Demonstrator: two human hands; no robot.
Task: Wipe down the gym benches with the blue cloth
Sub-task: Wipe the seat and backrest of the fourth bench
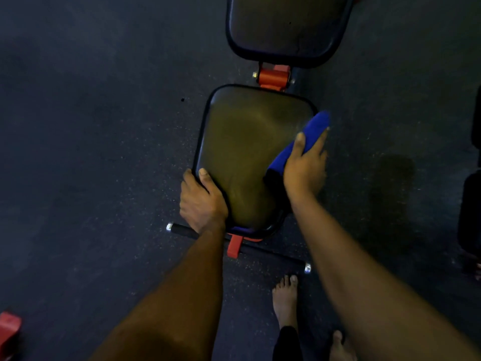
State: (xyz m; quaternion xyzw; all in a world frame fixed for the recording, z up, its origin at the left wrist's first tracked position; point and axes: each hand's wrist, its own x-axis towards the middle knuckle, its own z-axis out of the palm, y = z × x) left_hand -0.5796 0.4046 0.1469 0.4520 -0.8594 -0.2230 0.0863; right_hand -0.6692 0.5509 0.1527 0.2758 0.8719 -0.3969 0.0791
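Note:
A black padded bench seat (247,147) lies below me, with the bench's back pad (286,24) beyond it across a red hinge (273,78). My left hand (201,201) grips the seat's near left edge, thumb on top of the pad. My right hand (305,166) holds the blue cloth (309,134) against the seat's right edge, thumb on the cloth, fingers down the side. The cloth sticks out past my fingertips toward the far right corner.
A black foot bar with silver end caps (307,268) and a red bracket (234,246) crosses under the seat's near end. My bare feet (285,300) stand on dark speckled rubber floor. Another red part (9,332) sits bottom left; dark equipment (471,209) stands at right.

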